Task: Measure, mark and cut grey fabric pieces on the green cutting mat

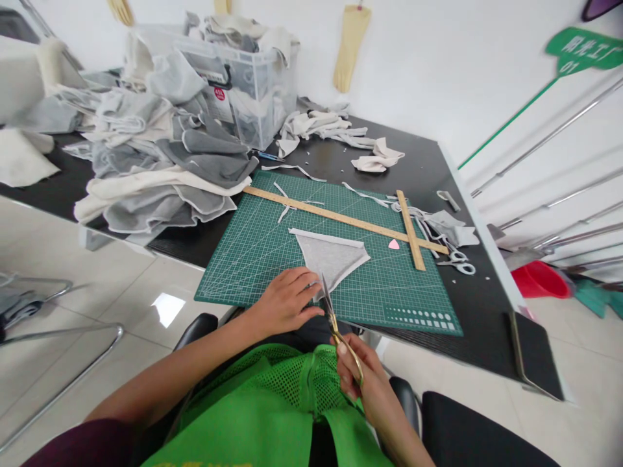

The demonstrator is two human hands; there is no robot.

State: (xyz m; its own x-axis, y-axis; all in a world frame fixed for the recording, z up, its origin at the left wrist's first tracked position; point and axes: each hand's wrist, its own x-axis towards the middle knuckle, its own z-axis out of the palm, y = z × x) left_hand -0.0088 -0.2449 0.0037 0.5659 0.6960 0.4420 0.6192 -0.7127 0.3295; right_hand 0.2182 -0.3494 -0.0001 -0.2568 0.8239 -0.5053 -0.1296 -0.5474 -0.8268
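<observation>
Small fabric-cutting workshop
Grey and cream cloth offcuts [146, 149] are piling up on a black worktable [428, 168]; gold scissors [331, 318] are biting into a grey fabric piece [333, 256] on a green cutting mat [263, 259] near crossed wooden rulers [341, 217], and glove-shaped patterns [351, 45] are hanging on the wall.

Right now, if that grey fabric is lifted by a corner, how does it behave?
Likely floppy: the fabric lies flat and thin. Probably light and apt to slide on the mat, since the left hand pins it beside the scissors.
</observation>
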